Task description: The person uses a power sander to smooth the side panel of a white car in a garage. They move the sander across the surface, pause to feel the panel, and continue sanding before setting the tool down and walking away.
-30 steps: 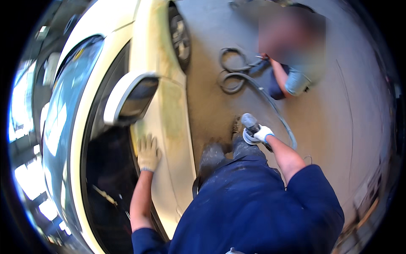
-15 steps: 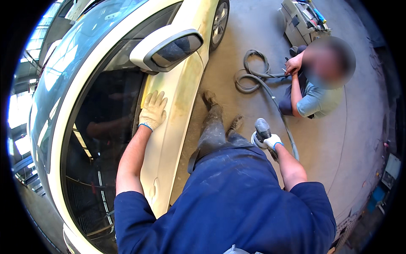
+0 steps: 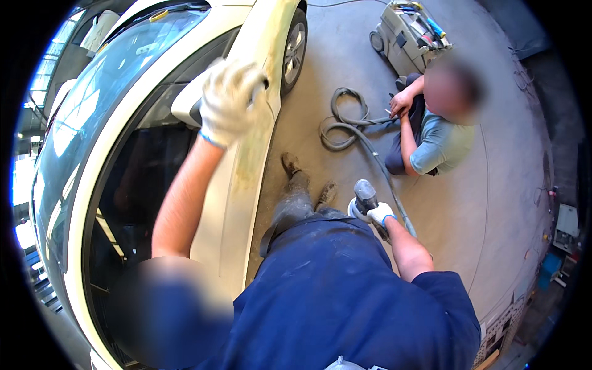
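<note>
My left hand [image 3: 229, 105], in a pale work glove with a blue cuff, is raised in front of the car's wing mirror [image 3: 184, 105] and covers much of it. Its fingers look bent but are smeared by motion; I cannot make out anything in them. Below it lies the cream car door [image 3: 213, 225], with dull sanded patches toward the front. Off to the right, my gloved right hand [image 3: 382, 213] is wrapped round a dark and grey power sander [image 3: 365, 193] with a round pad. A grey hose [image 3: 387, 176] runs close by that hand.
A co-worker [image 3: 445, 147] crouches at the right, hands near the hose, which loops on the floor [image 3: 456, 216]. Behind stands a grey wheeled machine [image 3: 401, 40]. The car's front wheel [image 3: 295, 52] is ahead, and a yellow item [image 3: 159, 15] lies by the windscreen.
My left hand has lifted off the door panel, where it lay flat, and moved up before the mirror. The right hand still holds the sander; the whole view has shifted slightly.
</note>
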`<state>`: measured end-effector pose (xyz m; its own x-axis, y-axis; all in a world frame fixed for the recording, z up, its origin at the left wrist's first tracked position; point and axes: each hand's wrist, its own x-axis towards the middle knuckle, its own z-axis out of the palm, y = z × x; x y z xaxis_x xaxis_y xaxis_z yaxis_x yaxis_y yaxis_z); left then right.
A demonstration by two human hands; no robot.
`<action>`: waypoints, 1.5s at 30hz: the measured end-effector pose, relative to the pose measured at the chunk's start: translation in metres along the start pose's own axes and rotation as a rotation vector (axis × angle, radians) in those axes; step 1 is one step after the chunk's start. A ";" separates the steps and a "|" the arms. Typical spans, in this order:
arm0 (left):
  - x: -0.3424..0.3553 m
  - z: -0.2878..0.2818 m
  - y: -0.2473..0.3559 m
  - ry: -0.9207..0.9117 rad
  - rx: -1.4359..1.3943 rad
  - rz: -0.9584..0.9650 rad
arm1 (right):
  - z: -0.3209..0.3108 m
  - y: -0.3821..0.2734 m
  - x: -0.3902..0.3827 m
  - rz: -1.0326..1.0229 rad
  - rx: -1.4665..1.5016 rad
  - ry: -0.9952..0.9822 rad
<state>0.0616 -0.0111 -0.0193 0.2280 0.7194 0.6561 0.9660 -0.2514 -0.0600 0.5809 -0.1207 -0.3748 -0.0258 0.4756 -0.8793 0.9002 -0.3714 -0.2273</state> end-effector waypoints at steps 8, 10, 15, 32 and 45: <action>0.068 0.074 -0.108 -1.169 -0.087 -0.636 | 0.004 -0.027 -0.033 -0.042 0.008 -0.066; 0.077 0.082 -0.103 -1.251 -0.020 -0.714 | 0.003 -0.034 -0.053 -0.136 0.013 0.023; 0.087 0.036 -0.020 -1.345 0.118 0.004 | 0.003 -0.027 -0.055 -0.127 0.007 -0.016; 0.085 0.030 0.114 -0.877 -0.006 0.136 | 0.030 -0.009 0.003 -0.082 0.072 0.047; -0.139 -0.130 -0.014 -1.059 0.106 0.340 | 0.009 -0.033 -0.014 -0.199 0.062 0.042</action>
<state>0.0002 -0.1913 -0.0117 0.4224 0.8248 -0.3760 0.8274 -0.5202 -0.2116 0.5479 -0.1229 -0.3587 -0.1810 0.5772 -0.7963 0.8506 -0.3146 -0.4214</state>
